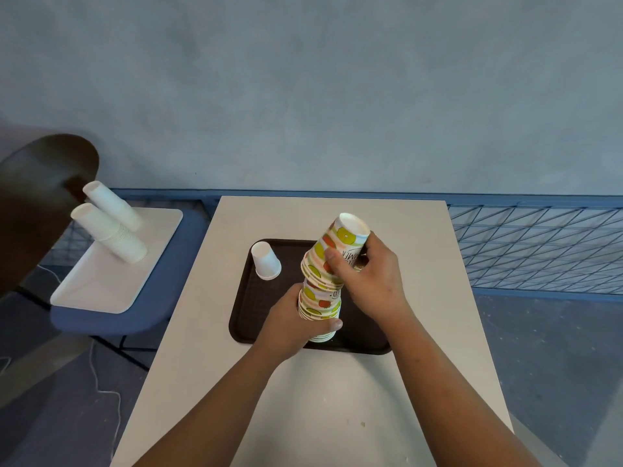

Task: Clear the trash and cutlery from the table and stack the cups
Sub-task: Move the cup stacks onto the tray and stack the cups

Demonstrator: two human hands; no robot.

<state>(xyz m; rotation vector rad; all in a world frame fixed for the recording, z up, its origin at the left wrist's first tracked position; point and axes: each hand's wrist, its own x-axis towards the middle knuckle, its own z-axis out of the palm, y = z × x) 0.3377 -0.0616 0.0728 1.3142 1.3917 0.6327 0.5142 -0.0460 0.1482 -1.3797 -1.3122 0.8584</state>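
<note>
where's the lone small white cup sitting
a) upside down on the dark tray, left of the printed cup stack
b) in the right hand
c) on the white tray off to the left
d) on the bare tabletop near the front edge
a: the small white cup stands upside down on the dark tray, left of the printed cup stack that both hands grip.

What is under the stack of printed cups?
The printed cups stand on the dark tray, which lies on the table. The left hand covers the stack's foot.
</note>
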